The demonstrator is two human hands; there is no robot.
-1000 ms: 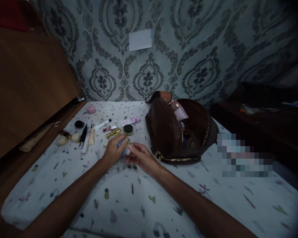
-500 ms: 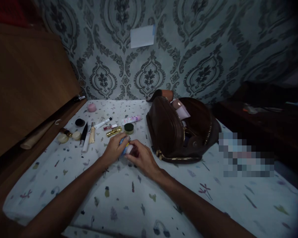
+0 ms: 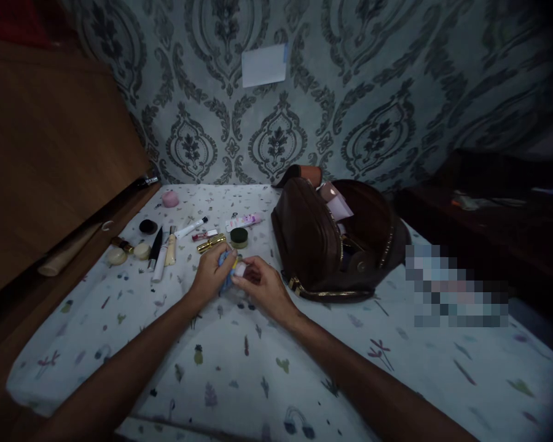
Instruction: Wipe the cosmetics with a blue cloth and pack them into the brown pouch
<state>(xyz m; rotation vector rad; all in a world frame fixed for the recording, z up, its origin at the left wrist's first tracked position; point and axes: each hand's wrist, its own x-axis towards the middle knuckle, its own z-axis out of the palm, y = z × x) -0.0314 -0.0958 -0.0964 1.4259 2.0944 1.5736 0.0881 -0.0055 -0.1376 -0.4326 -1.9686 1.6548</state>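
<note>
My left hand [image 3: 208,274] is closed around a small blue bottle [image 3: 226,277] with a yellow patch. At the bottle's right end, the thumb and fingers of my right hand [image 3: 270,287] grip its white cap [image 3: 240,269]. Whether the cap is loose on the bottle cannot be told. Both hands are low over the printed cloth. Just beyond them lie a gold lipstick tube [image 3: 211,243] and a round jar with a dark green lid [image 3: 239,237].
An open brown leather bag [image 3: 308,245] stands to the right with pink items inside. Several cosmetics, including a white tube [image 3: 160,265], a black pen [image 3: 155,248] and a pink round item [image 3: 170,199], lie at left. A wooden panel [image 3: 50,153] borders the left side.
My left hand has shifted slightly left with the bottle and turned it a little, so more of its blue side shows. My right hand stays at the white cap.
</note>
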